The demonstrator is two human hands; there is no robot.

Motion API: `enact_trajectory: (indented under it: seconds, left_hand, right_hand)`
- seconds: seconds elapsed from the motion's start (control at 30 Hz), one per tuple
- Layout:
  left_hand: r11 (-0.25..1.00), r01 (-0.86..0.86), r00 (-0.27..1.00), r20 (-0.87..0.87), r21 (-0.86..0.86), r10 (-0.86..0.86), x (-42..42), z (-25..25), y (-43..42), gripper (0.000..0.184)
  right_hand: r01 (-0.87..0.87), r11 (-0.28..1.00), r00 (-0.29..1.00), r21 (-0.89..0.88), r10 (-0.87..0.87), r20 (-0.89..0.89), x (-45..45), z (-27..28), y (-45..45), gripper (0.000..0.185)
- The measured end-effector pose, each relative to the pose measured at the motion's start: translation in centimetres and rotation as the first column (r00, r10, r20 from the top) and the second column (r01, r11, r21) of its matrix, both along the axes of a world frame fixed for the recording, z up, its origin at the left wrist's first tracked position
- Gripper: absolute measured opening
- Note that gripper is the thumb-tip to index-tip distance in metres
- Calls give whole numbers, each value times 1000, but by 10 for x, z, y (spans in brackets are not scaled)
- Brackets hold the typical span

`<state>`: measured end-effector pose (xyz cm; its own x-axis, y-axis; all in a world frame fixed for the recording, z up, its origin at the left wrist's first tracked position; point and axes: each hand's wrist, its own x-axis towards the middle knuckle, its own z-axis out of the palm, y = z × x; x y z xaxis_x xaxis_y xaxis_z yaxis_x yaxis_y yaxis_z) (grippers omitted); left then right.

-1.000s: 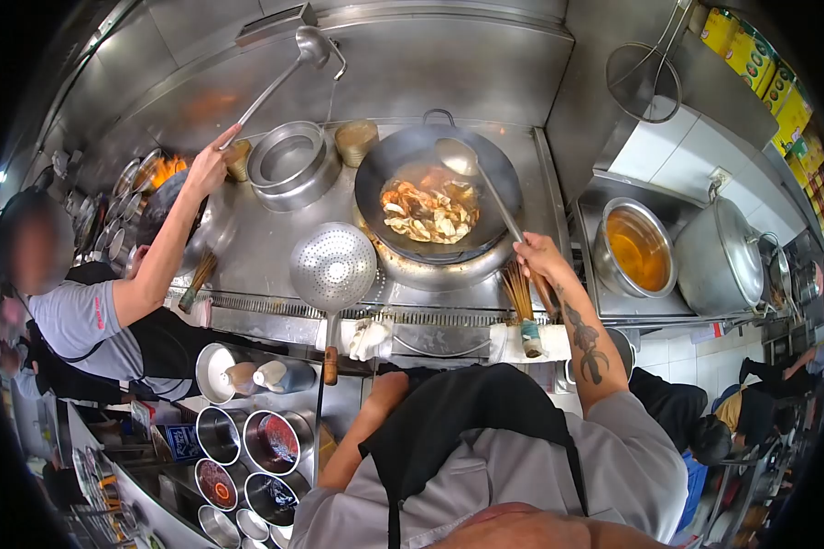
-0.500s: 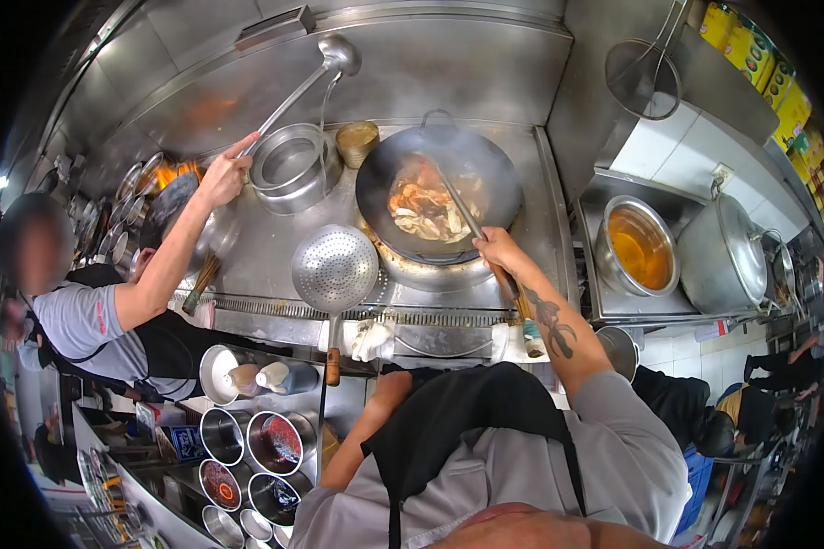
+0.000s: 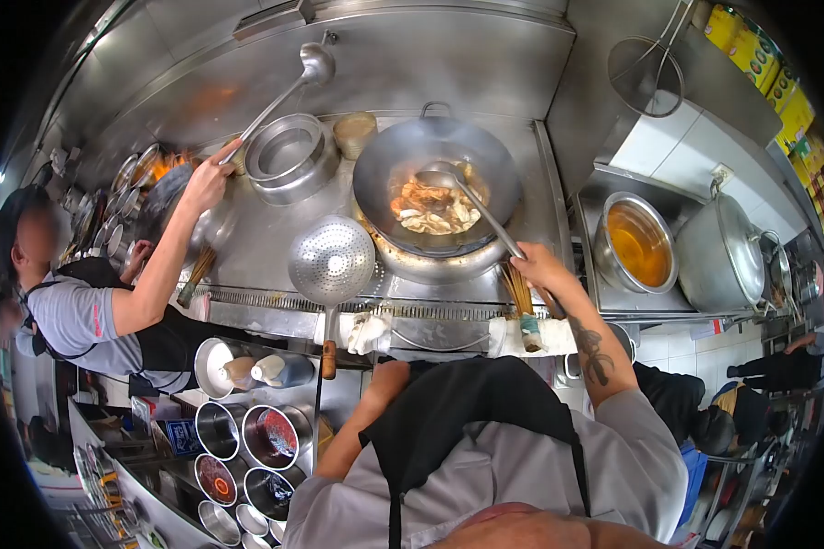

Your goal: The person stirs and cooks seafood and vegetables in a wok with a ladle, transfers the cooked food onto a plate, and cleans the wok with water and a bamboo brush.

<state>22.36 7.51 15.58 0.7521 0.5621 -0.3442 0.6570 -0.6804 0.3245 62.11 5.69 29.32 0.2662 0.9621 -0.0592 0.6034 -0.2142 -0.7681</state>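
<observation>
A long-handled ladle point(image 3: 485, 212) is gripped in my right hand point(image 3: 538, 267), its bowl resting in the steaming wok point(image 3: 384, 156) on the burner. Browned and pale pieces of food point(image 3: 439, 212) lie in liquid around the bowl. My left hand point(image 3: 390, 377) hangs low by the counter edge beside my black apron point(image 3: 467, 403); its fingers are too hidden to make out. Just above it, a perforated skimmer point(image 3: 331, 261) lies with its wooden handle over the edge. A bamboo brush point(image 3: 519, 293) stands below my right hand.
At the left a co-worker point(image 3: 92, 311) holds another ladle point(image 3: 288, 91) over the stove near a metal pot point(image 3: 288, 160). Sauce containers point(image 3: 271, 437) stand lower left. A bowl of orange liquid point(image 3: 636, 242) and a lidded pot point(image 3: 723, 256) are at the right.
My right hand has drawn back toward the lower right, and the ladle bowl now shows above the food. The co-worker's ladle has moved slightly left.
</observation>
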Motion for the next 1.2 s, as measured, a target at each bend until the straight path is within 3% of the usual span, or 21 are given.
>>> enact_trajectory:
  seconds: [0.03,0.17,0.27,0.37,0.47,0.57,0.6,0.7,0.8,0.9,0.93,1.07,1.17,1.2]
  left_hand:
    - [999,20,999,25,30,-21,2,2,2,18]
    - [999,44,993,107,29,-47,14,2,13,20]
    - [990,88,966,231,111,-112,23,13,23,16]
    - [984,67,928,353,165,-122,55,60,32,12]
    - [971,83,902,396,226,-170,91,99,48,16]
    - [952,-7,793,583,305,-180,120,143,60,23]
    - [917,-68,740,636,394,-218,130,145,67,21]
    - [811,-213,635,708,544,-309,153,143,83,18]
    - [839,-166,708,655,519,-265,170,130,99,16]
    - [908,-46,818,537,416,-205,194,96,122,15]
    - [915,-41,831,521,402,-192,200,88,130,15]
    - [923,-116,774,616,367,-148,202,79,130,18]
    - [924,-90,788,593,372,-162,197,96,122,21]
    - [938,-84,774,615,335,-151,198,92,121,20]
  right_hand:
    - [-15,996,985,88,-1,170,-1,-5,1,22]
    - [-9,992,996,125,-2,87,-12,8,-23,24]
    - [11,1000,989,-1,-11,-146,-19,29,-37,28]
    - [-15,984,997,-179,2,-78,-9,24,-23,26]
    - [44,994,997,-97,-37,74,-29,19,-14,21]
    - [55,998,995,41,-59,82,-36,16,-22,22]
    - [62,985,996,162,-71,45,-38,17,-30,23]
    - [157,964,984,215,-134,-119,-38,17,-53,27]
    - [190,958,961,216,-226,157,-7,-17,-70,33]
    - [251,968,946,14,-248,206,14,-43,-81,39]
    - [309,950,951,-41,-308,35,2,-29,-84,37]
    - [334,938,937,96,-319,-142,-22,-7,-91,33]
    - [334,937,906,105,-289,-310,-21,-13,-96,36]
    - [340,935,909,99,-300,-290,-27,-3,-96,34]
